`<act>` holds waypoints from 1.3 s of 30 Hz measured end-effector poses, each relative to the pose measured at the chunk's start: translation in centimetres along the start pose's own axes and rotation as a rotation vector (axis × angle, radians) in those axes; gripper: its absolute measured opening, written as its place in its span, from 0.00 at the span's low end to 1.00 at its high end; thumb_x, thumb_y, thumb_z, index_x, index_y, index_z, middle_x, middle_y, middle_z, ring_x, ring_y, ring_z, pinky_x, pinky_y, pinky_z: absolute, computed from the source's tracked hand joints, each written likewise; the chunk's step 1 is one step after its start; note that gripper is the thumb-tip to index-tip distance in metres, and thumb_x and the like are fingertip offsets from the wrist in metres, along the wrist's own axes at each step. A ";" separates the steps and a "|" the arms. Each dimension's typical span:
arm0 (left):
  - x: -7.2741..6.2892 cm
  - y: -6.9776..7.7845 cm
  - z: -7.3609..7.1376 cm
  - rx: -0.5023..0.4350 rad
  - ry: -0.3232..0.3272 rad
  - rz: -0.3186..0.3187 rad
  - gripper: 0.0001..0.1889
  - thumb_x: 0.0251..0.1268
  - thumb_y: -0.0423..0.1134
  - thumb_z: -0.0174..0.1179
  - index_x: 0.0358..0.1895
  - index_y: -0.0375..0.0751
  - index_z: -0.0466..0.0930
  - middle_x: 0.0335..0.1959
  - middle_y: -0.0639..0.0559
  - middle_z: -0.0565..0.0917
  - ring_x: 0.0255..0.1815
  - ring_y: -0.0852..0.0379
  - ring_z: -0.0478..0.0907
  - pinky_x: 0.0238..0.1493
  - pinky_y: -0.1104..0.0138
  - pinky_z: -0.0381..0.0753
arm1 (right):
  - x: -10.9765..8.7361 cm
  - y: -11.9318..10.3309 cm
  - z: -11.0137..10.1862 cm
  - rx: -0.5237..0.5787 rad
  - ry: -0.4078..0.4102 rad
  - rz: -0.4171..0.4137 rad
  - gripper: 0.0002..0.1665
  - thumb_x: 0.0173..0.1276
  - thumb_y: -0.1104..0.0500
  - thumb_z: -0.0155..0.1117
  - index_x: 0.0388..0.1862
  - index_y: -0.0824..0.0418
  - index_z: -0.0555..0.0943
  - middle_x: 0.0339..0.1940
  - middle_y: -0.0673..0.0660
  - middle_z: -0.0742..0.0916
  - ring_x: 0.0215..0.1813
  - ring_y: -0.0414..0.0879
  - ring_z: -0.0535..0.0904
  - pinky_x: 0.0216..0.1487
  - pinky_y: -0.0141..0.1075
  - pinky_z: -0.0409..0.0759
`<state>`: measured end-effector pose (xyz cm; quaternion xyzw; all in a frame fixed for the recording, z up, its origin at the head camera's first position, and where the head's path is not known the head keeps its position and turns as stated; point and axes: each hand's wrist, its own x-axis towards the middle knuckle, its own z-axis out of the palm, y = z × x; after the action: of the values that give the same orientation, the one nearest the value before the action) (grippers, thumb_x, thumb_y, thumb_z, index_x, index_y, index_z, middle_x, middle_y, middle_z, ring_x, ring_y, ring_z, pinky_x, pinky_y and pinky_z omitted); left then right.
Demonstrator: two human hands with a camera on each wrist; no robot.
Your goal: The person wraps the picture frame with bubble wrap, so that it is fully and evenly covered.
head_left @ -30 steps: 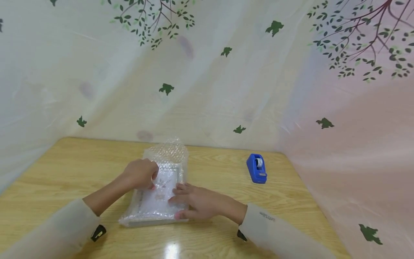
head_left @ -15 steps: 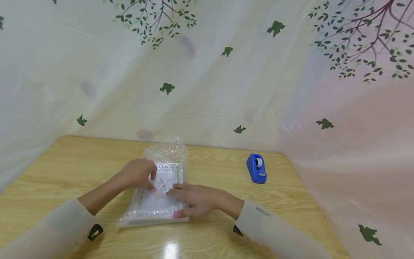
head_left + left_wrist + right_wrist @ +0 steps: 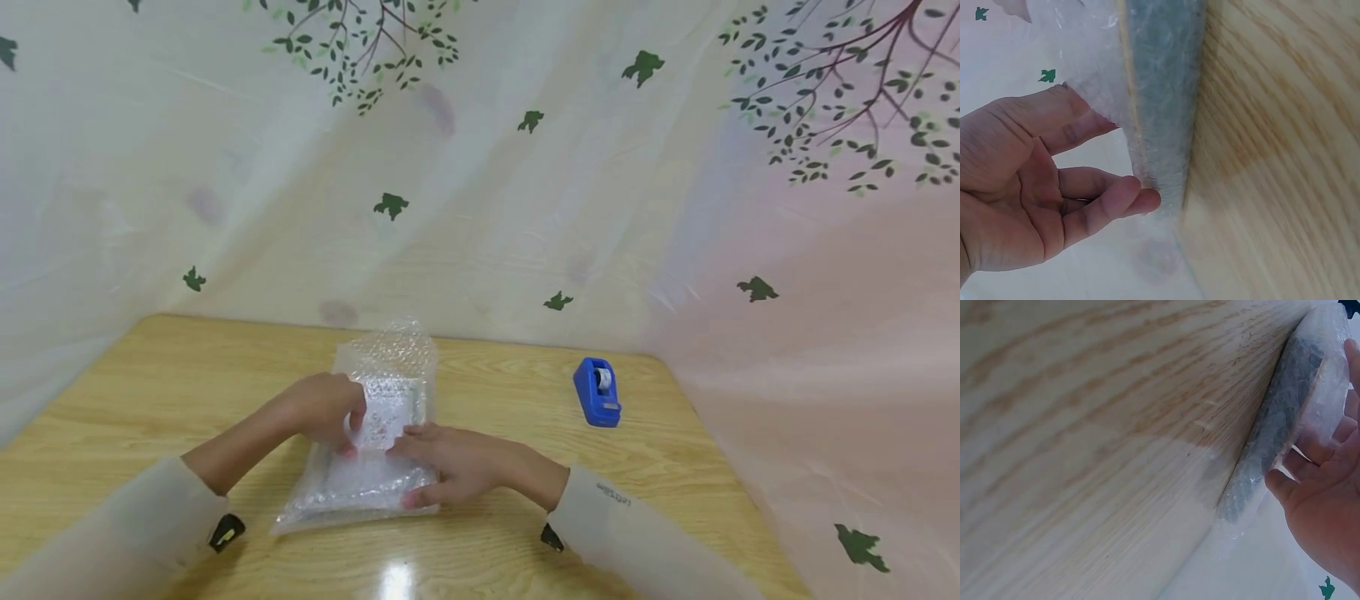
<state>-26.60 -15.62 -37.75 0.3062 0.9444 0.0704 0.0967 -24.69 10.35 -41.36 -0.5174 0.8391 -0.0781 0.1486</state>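
A flat framed picture (image 3: pixel 380 421) lies on the table, wrapped in clear bubble wrap (image 3: pixel 393 343). My left hand (image 3: pixel 324 408) is over the package's left part, fingers curled, thumb and fingers at the bubble wrap. In the left wrist view the left hand (image 3: pixel 1047 175) shows from its palm side, thumb tip at the loose film over the package's edge. My right hand (image 3: pixel 453 462) rests on the right side with fingers extended over the top. Seen from the right wrist, the right hand (image 3: pixel 1329 481) has its thumb at the package's edge.
A blue tape dispenser (image 3: pixel 597 393) with a white roll stands at the right on the wooden table (image 3: pixel 510 392). Behind the table hangs a pale curtain (image 3: pixel 465 250) printed with leaves and branches. The package's far end is close to the table's back edge.
My left thumb has slid slightly toward me, and the wrap's near left corner has spread out a little. My right fingers have moved slightly left over the package. The dispenser stays put.
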 end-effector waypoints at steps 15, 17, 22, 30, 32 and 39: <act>-0.2 -0.1 -0.1 0.026 -0.056 0.037 0.16 0.48 0.36 0.78 0.18 0.49 0.77 0.18 0.60 0.76 0.21 0.60 0.72 0.25 0.66 0.76 | 0.3 0.8 0.0 0.044 0.089 -0.030 0.35 0.82 0.41 0.50 0.76 0.61 0.68 0.77 0.59 0.72 0.80 0.51 0.61 0.80 0.42 0.55; -0.2 -0.1 -0.1 0.023 -0.047 0.029 0.15 0.53 0.35 0.76 0.20 0.48 0.75 0.20 0.59 0.75 0.23 0.59 0.72 0.27 0.65 0.76 | 0.3 1.5 0.0 0.081 0.185 -0.051 0.26 0.84 0.52 0.50 0.73 0.64 0.72 0.74 0.61 0.75 0.77 0.51 0.68 0.77 0.40 0.62; -0.2 -0.4 -0.4 -0.012 -0.037 0.020 0.14 0.62 0.35 0.70 0.25 0.46 0.73 0.23 0.56 0.75 0.26 0.58 0.72 0.29 0.64 0.75 | 0.5 3.0 -0.3 0.010 0.371 -0.079 0.17 0.76 0.68 0.58 0.61 0.67 0.81 0.62 0.61 0.84 0.65 0.51 0.79 0.69 0.36 0.74; 0.2 -0.7 -0.2 -0.021 -0.016 0.059 0.14 0.66 0.36 0.67 0.25 0.47 0.71 0.23 0.57 0.73 0.26 0.58 0.69 0.30 0.65 0.73 | 0.5 4.1 -0.7 -0.161 0.265 -0.044 0.21 0.79 0.56 0.60 0.64 0.65 0.81 0.67 0.61 0.82 0.71 0.53 0.74 0.75 0.40 0.67; 0.4 -0.5 -0.3 -0.015 -0.012 0.062 0.14 0.65 0.36 0.67 0.25 0.47 0.72 0.23 0.57 0.73 0.26 0.58 0.70 0.31 0.64 0.74 | 0.5 4.2 -0.9 -0.180 0.237 -0.051 0.21 0.80 0.55 0.58 0.65 0.65 0.80 0.68 0.61 0.81 0.73 0.54 0.73 0.76 0.41 0.64; 0.3 0.0 -0.4 0.000 -0.021 0.037 0.12 0.65 0.38 0.69 0.27 0.46 0.74 0.24 0.56 0.76 0.28 0.57 0.72 0.33 0.62 0.77 | 1.0 3.8 -1.1 -0.222 0.146 -0.069 0.23 0.81 0.56 0.55 0.68 0.66 0.77 0.70 0.60 0.79 0.77 0.55 0.68 0.78 0.41 0.59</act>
<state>-26.91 -15.46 -37.43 0.3244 0.9375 0.0691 0.1053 -28.67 11.19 -41.59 -0.5521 0.8329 -0.0272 0.0260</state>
